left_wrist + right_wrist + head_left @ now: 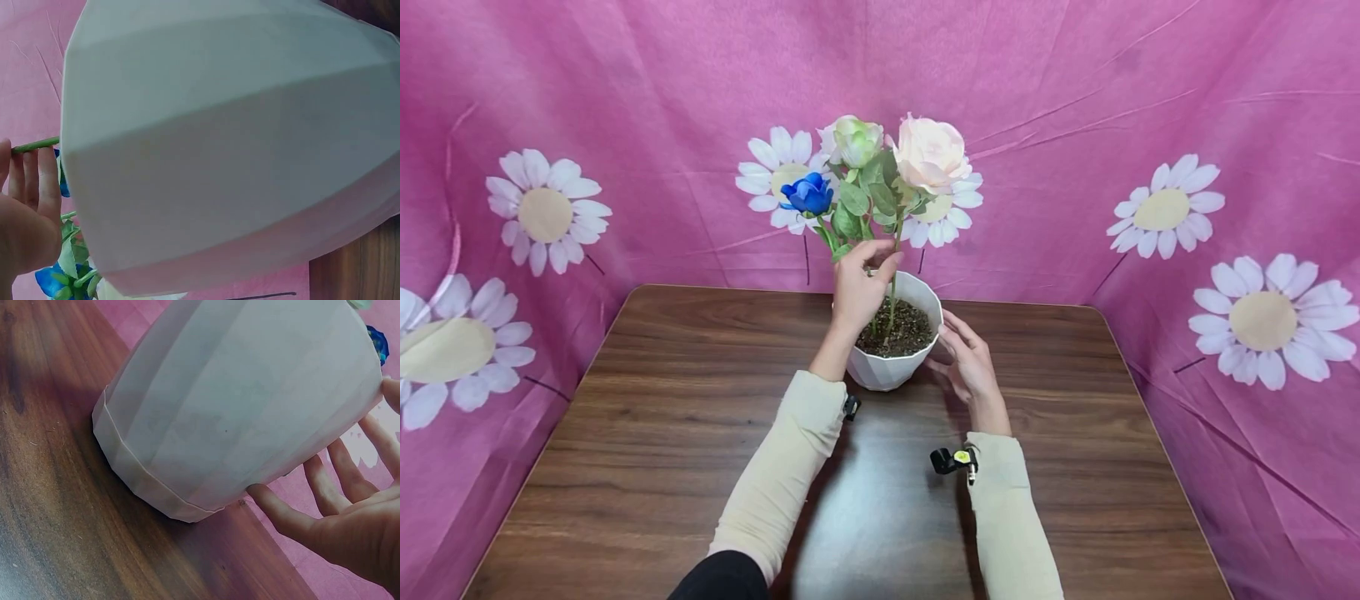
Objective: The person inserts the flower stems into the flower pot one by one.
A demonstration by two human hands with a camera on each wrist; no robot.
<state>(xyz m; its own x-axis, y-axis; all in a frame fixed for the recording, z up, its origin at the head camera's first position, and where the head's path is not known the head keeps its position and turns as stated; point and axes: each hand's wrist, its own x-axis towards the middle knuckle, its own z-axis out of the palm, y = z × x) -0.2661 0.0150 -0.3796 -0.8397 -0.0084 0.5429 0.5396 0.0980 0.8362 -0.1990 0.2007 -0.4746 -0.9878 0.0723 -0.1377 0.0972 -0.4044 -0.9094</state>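
Note:
A white faceted flower pot with dark soil stands at the far middle of the table. A pale pink rose, a greenish-white flower and a blue rose rise above it on leafy stems. Over the pot's rim my left hand pinches a green stem between thumb and fingers; it appears to be the pink rose's. My right hand touches the pot's right side, its fingers spread along the wall, as the right wrist view shows.
Under the pot lies a brown wood-grain table, its far edge close behind. Pink cloth printed with white daisies hangs at the back and both sides. Small black cameras sit at both wrists.

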